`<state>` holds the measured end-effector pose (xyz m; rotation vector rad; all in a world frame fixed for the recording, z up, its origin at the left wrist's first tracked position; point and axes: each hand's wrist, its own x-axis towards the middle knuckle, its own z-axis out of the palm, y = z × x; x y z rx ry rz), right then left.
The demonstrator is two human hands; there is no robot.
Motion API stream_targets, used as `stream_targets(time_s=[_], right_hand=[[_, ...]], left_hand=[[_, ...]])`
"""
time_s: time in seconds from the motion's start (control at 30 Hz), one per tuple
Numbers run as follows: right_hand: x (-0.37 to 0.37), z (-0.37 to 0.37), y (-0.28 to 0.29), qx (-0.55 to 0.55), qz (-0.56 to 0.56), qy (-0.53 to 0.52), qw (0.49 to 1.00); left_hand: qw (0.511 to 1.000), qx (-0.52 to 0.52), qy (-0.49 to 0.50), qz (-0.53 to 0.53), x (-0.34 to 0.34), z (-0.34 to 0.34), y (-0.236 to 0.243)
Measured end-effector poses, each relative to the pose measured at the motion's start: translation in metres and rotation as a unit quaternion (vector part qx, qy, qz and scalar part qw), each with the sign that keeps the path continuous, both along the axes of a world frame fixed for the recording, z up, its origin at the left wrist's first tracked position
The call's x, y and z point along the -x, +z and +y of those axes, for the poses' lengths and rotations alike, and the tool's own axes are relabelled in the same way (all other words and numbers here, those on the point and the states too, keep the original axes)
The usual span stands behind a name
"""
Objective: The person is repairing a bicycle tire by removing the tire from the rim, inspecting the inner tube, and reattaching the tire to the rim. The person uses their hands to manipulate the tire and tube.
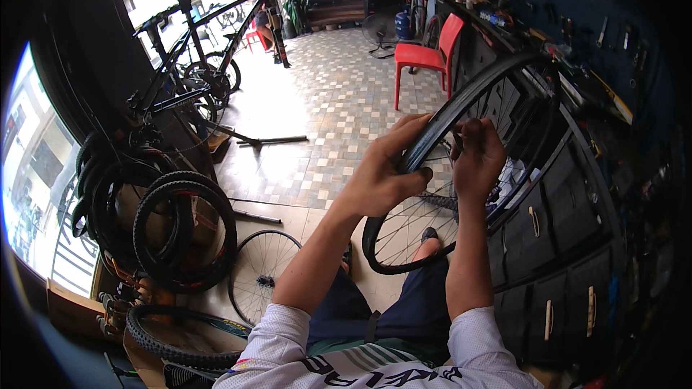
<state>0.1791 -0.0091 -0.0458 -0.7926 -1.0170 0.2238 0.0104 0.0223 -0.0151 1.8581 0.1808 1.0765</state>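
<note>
Much rests on the left hand (386,173) clasping the wheel rim (463,101): slackening could let it twist, and whether the curled right hand (478,157) grips anything is unclear

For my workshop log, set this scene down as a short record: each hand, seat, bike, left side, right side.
Left hand: gripping a spoked bicycle wheel at its edge
Right hand: fingers bunched close to the wheel; anything pinched is unclear
Seat: red chair, on the tiled floor
Bike: black bicycle, no wheel in its front fork
Left side: knobbly tyres
Right side: black drawers
</note>
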Motion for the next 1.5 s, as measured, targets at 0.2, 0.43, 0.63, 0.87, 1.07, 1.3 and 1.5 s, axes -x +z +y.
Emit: stream_targets(time_s=[0.2,0.43,0.63,0.87,1.07,1.3,1.5], right_hand=[[-0.003,-0.003,-0.004,-0.008,-0.11,0.048,0.993],[-0.008,-0.004,-0.019,-0.028,-0.109,0.001,0.994],[-0.002,-0.006,-0.003,-0.029,0.026,0.017,0.999],[-0.014,-0.011,-0.008,0.007,-0.144,0.006,0.99],[-0.006,-0.014,-0.014,-0.016,-0.134,-0.007,0.991],[-0.005,0.0,-0.003,-0.043,0.054,0.002,0.998],[-0.017,-0.005,-0.009,-0.023,-0.056,0.097,0.993]], left_hand=[[0.994,0.111,-0.019,0.002,0.004,-0.011,0.004],[0.995,0.095,-0.032,-0.006,0.0,-0.011,0.002],[0.997,-0.077,0.001,0.011,-0.002,-0.004,0.002],[0.999,0.032,-0.027,0.007,-0.004,-0.009,0.004],[0.99,0.125,-0.063,0.014,-0.002,-0.01,0.006],[0.999,-0.018,-0.023,0.016,-0.007,-0.003,0.006],[0.996,0.088,-0.02,0.014,-0.004,-0.007,0.005]])
